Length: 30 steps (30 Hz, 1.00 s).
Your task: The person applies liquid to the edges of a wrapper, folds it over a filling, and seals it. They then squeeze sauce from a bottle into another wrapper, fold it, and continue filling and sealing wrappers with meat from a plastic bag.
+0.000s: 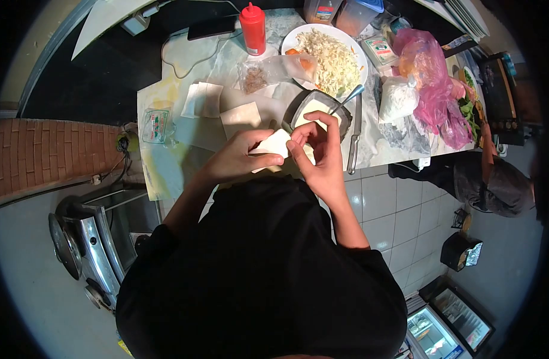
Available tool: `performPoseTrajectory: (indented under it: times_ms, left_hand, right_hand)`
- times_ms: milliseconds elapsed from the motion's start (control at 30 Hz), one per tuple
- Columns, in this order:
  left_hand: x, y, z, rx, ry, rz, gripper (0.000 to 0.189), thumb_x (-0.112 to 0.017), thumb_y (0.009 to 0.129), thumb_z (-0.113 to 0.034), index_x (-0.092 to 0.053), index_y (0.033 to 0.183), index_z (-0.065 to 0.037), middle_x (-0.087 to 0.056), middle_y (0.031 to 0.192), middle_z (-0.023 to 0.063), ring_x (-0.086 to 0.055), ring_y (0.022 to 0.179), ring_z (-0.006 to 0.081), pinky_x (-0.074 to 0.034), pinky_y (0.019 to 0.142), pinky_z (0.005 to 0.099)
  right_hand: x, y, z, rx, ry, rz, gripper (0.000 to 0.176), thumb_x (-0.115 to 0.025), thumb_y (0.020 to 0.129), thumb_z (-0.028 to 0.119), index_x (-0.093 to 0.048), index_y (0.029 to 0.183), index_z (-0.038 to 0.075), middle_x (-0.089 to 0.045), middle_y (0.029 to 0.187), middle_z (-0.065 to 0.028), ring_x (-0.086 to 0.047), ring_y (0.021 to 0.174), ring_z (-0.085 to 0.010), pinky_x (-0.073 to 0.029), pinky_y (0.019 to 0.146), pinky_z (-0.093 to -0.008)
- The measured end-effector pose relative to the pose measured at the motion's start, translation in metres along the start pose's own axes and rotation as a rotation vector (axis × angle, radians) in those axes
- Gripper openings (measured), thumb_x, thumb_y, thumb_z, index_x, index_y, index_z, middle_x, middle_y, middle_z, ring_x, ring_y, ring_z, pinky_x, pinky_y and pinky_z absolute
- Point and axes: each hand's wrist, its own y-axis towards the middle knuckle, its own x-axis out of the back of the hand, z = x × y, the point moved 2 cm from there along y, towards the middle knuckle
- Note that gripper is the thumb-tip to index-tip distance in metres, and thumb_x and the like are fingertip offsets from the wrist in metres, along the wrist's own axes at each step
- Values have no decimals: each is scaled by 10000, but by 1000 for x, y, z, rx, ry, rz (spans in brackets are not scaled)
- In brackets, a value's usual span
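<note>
Near the table's front edge, my left hand (246,154) pinches a folded white pastry wrapper (273,143) between thumb and fingers. My right hand (320,157) meets it from the other side, thumb and fingertips closed on the wrapper's right end. Whether filling lies inside cannot be seen. Square wrapper sheets (203,100) lie in a stack beyond my left hand, with another sheet (241,115) closer in. Just past my right hand stands a dark square bowl (345,124) of pale creamy mixture, with a spoon (347,98) in it. A knife (354,137) lies to its right.
A plate (362,60) of shredded cabbage sits at the back, beside a clear bag (256,78) of brown shreds and a red squeeze bottle (252,30). Pink plastic bags (423,66) and a white powder bag (398,99) stand right. Another person (496,182) is at far right.
</note>
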Motion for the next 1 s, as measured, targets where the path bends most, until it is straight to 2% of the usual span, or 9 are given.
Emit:
performPoseTrajectory:
  times_ms: [200, 267, 367, 433, 500, 567, 767, 867, 1000]
  left_hand:
    - [0, -1, -2, 22, 41, 4, 246, -697, 913, -126, -641, 1134, -32, -638, 912, -24, -559, 812, 31, -455, 689, 217]
    - [-1, -1, -1, 28, 50, 3, 248, -697, 913, -121, -640, 1135, -29, -637, 913, -25, -559, 814, 31, -456, 693, 217]
    - [-4, 0, 1, 5, 10, -43, 231, -727, 878, -183, -656, 1019, -15, -619, 817, -16, -530, 764, 46, -438, 674, 257]
    - [-3, 1, 3, 27, 28, -7, 250, -699, 910, -112, -637, 1137, -28, -635, 922, -30, -552, 821, 30, -454, 702, 218]
    - [-1, 1, 2, 19, 36, -8, 251, -697, 911, -111, -636, 1138, -26, -634, 924, -29, -551, 823, 30, -454, 704, 218]
    - [0, 1, 3, 9, 43, -9, 251, -696, 911, -109, -634, 1139, -23, -633, 926, -28, -550, 825, 29, -454, 706, 218]
    - [0, 1, 7, 9, 10, -8, 268, -698, 910, -106, -624, 1146, -3, -646, 938, -12, -569, 848, 34, -467, 727, 218]
    - [1, -3, 2, 7, -101, -51, 224, -708, 901, -144, -648, 1060, 3, -642, 880, -9, -562, 830, 35, -464, 718, 236]
    - [5, -4, 1, -29, -145, -45, 254, -684, 930, -151, -638, 1123, 8, -683, 976, 20, -622, 907, 53, -496, 780, 231]
  right_hand:
    - [-3, 1, -2, -30, 37, 7, 481, -628, 890, -103, -389, 1272, 65, -566, 886, -49, -538, 818, -115, -456, 786, -269]
    - [-7, 4, 0, 55, -32, -29, 453, -633, 876, -87, -414, 1251, 43, -574, 870, -41, -517, 795, -110, -438, 755, -264]
    - [-6, 6, -2, -10, 16, -2, 450, -635, 874, -84, -416, 1247, 41, -568, 869, -41, -522, 798, -110, -440, 755, -263]
    - [-7, 7, -3, 1, 14, -1, 444, -629, 884, -92, -409, 1245, 45, -563, 876, -44, -525, 801, -113, -442, 786, -270]
    - [-9, 9, -3, 10, 11, 2, 439, -623, 894, -100, -402, 1243, 49, -558, 883, -47, -527, 804, -115, -444, 818, -277]
    - [-11, 12, -3, 101, -28, -23, 435, -632, 877, -76, -423, 1240, 41, -556, 865, -42, -526, 804, -113, -445, 765, -269]
    - [-14, 16, -4, 73, 12, 21, 461, -644, 867, -69, -420, 1252, 46, -556, 916, -47, -526, 849, -122, -444, 790, -269]
    - [-3, 19, -2, 128, 5, -46, 471, -642, 865, -74, -416, 1262, 42, -561, 928, -42, -529, 855, -126, -443, 795, -267]
    - [8, 10, -2, 25, 40, -22, 483, -632, 870, -83, -408, 1281, 39, -560, 928, -39, -524, 821, -124, -436, 789, -267]
